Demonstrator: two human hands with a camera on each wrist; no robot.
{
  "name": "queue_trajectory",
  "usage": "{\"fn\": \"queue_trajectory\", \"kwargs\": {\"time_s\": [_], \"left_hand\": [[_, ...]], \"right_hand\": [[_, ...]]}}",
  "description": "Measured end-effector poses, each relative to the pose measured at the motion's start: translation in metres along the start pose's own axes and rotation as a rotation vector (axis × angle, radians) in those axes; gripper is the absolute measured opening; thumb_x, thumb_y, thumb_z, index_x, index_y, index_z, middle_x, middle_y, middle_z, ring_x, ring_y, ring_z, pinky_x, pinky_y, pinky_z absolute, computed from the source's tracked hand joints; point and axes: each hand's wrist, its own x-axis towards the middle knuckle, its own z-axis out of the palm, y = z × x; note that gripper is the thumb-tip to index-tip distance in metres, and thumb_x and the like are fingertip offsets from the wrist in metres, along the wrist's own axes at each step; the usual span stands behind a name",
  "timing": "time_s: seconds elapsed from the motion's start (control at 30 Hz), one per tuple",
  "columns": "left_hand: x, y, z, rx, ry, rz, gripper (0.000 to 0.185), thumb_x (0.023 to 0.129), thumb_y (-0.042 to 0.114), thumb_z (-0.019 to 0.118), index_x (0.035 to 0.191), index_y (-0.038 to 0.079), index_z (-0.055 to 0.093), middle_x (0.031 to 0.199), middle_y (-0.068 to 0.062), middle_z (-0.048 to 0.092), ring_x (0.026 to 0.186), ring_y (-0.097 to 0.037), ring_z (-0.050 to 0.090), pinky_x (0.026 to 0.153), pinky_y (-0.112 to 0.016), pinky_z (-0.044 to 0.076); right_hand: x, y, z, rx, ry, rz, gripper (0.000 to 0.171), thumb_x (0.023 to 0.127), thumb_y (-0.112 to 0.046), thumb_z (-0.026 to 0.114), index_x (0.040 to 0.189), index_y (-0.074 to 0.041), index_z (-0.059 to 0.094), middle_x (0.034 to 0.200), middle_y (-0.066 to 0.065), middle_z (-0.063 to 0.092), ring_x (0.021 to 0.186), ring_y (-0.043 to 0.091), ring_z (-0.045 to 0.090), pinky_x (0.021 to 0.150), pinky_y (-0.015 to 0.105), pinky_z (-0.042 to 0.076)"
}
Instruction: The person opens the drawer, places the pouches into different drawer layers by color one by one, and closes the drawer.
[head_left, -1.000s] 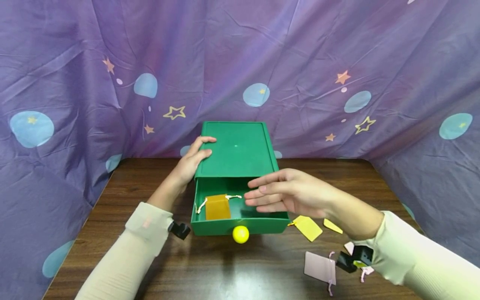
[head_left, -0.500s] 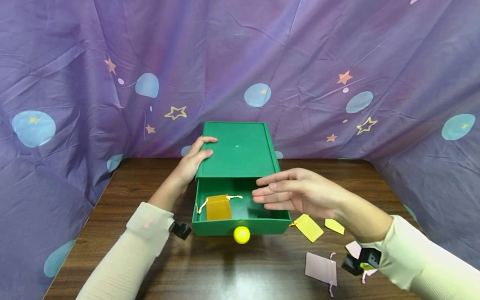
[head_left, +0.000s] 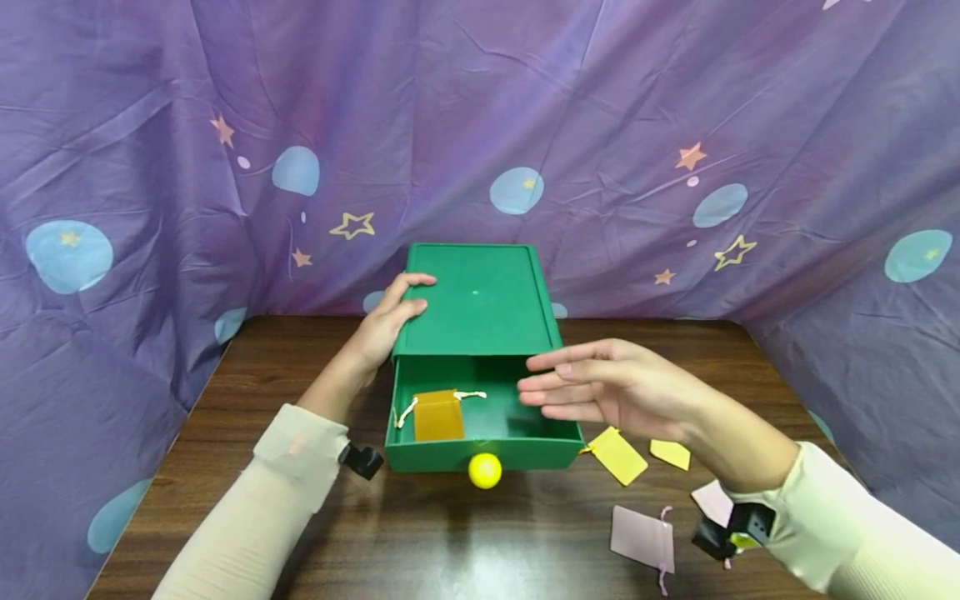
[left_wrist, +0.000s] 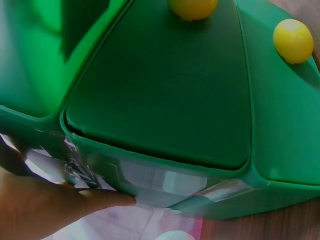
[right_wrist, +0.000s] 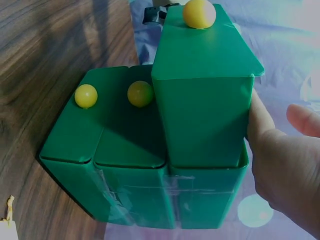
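Two hands are seen in the head view: the left hand [head_left: 386, 321] is laid against the left edge of the green box [head_left: 475, 300], fingers straight on its lid and gripping nothing, while the right hand [head_left: 600, 387] is held above the right end of the open drawer [head_left: 483, 417], fingers stretched out flat and apart, nothing between them. A brown pouch [head_left: 438, 415] is found lying inside the drawer toward its left side, its long axis running front to back and its drawstring trailing to the right. From the right fingertips [head_left: 534, 382] the pouch lies to the left and slightly lower, inside the drawer; the left hand is nearer to it but is placed on the box. A yellow knob [head_left: 484, 470] is fixed on the drawer front. On the table [head_left: 450, 542], to the right of the drawer and below the right forearm, two yellow pouches [head_left: 617, 455] and two pink pouches [head_left: 640, 536] are spread flat. In the left wrist view, straight fingers [left_wrist: 107, 199] are shown pressed against the box wall [left_wrist: 165, 180]; the pouch is not visible there. In the right wrist view, the palm and thumb [right_wrist: 305, 119] are shown open beside the box [right_wrist: 200, 130], touching nothing that can be made out, and the inside of the drawer is hidden.
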Motion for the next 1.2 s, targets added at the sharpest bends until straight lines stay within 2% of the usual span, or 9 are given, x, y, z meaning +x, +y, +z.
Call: {"fn": "queue_trajectory", "kwargs": {"time_s": [0.33,0.93,1.2], "left_hand": [[-0.001,0.0,-0.001,-0.013,-0.001,-0.002,0.041,0.109,0.021,0.039,0.149,0.013,0.042,0.16,-0.013,0.022,0.134,-0.037,0.033,0.106,-0.05,0.038],[0.0,-0.001,0.0,-0.013,0.009,0.002,0.041,0.108,0.02,0.04,0.148,0.013,0.043,0.161,-0.013,0.024,0.135,-0.036,0.032,0.107,-0.05,0.034],[0.0,-0.001,0.0,-0.021,0.004,0.003,0.041,0.109,0.02,0.039,0.149,0.013,0.043,0.16,-0.013,0.021,0.134,-0.036,0.031,0.105,-0.049,0.038]], "right_hand": [[-0.007,0.003,-0.012,0.056,-0.009,-0.026,0.039,0.109,-0.004,0.042,0.145,0.011,0.046,0.138,0.028,0.06,0.129,0.036,0.06,0.107,0.045,0.046],[-0.018,0.008,-0.033,0.116,-0.113,-0.103,0.041,0.112,-0.005,0.028,0.144,0.008,0.051,0.141,0.026,0.059,0.132,0.035,0.058,0.11,0.042,0.043],[-0.024,0.01,-0.042,0.159,-0.096,-0.096,0.043,0.113,-0.008,0.026,0.141,0.006,0.055,0.14,0.028,0.059,0.132,0.034,0.058,0.11,0.041,0.044]]}}
